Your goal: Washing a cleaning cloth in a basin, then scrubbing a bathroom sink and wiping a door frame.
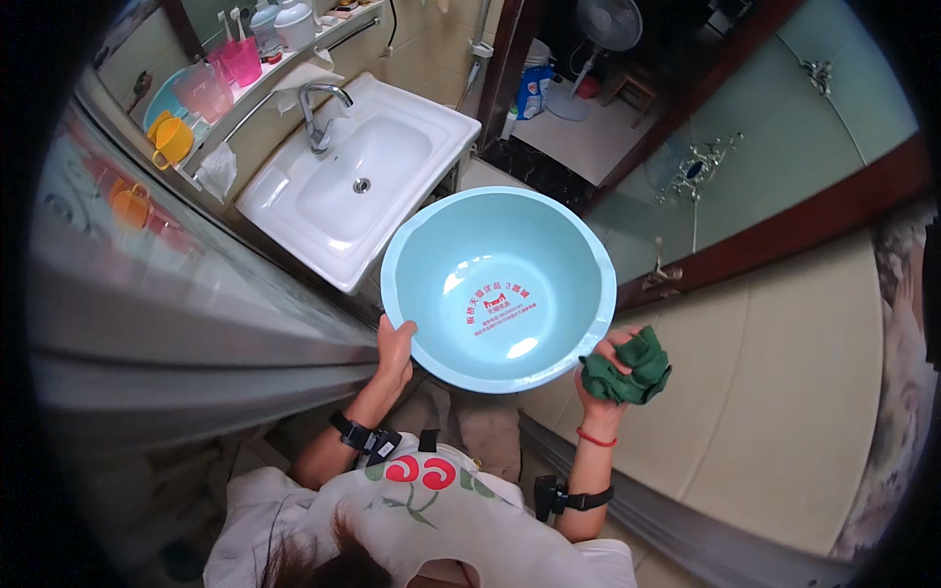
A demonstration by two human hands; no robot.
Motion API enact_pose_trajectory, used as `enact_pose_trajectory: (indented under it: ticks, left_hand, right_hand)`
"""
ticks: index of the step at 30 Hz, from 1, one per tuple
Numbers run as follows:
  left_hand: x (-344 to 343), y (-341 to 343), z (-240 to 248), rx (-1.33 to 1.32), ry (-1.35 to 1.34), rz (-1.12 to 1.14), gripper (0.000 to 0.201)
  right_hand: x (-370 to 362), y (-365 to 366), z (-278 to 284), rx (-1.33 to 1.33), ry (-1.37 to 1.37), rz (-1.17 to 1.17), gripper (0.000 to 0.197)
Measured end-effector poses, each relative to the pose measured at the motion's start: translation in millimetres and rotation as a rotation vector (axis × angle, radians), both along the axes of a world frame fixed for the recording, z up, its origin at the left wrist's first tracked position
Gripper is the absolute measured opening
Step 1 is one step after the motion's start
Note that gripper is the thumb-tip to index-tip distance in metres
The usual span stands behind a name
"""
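Bathroom sink (328, 211) behind blue basin (554, 255), left grip (395, 353) clamped on it, right grip (593, 402) round green cloth (639, 368), perhaps basin too

Basin (490, 240): smooth plastic, glossy, highlights inside. Green rag (639, 370): cloth, matt, crumpled. Sink (319, 208): looks ceramic, smooth, glossy. Faucet (315, 125): polished metal, shiny. Drain (362, 185): metal. Yellow mug (173, 140): smooth plastic. Stool (634, 87): looks wood, finish too small to tell.

A round, light blue tub (534, 253) with red print (501, 306) on its shiny bottom is in the middle of the frame, its open top facing up; a dark green cloth (632, 370), bunched up, is right of the middle, by the tub's lower right rim.
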State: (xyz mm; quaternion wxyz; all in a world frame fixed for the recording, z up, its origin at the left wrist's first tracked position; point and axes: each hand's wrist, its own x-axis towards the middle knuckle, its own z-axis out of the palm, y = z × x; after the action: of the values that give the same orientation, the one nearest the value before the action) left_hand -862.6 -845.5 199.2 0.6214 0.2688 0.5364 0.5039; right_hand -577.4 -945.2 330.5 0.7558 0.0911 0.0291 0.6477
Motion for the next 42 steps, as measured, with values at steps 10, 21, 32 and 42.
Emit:
enact_pose_trajectory:
  ticks: [10,21,32,42]
  left_hand:
    - [58.4,61.1,-48.9,0.031,-0.075,0.277,0.042]
    - [84.2,154.4,-58.7,0.033,-0.130,0.501,0.045]
    - [24.3,146.3,-4.3,0.016,-0.133,0.715,0.046]
    - [-27.9,168.1,-4.7,-0.071,0.116,0.876,0.049]
  right_hand:
    - [105.6,221.4,-74.5,0.233,-0.223,0.393,0.026]
    - [175.7,333.5,-94.4,0.199,-0.369,0.474,0.038]
    - [92.0,517.9,-53.6,-0.003,-0.323,0.619,0.022]
    - [-40.5,652.8,-71.8,-0.058,-0.788,1.008,0.036]
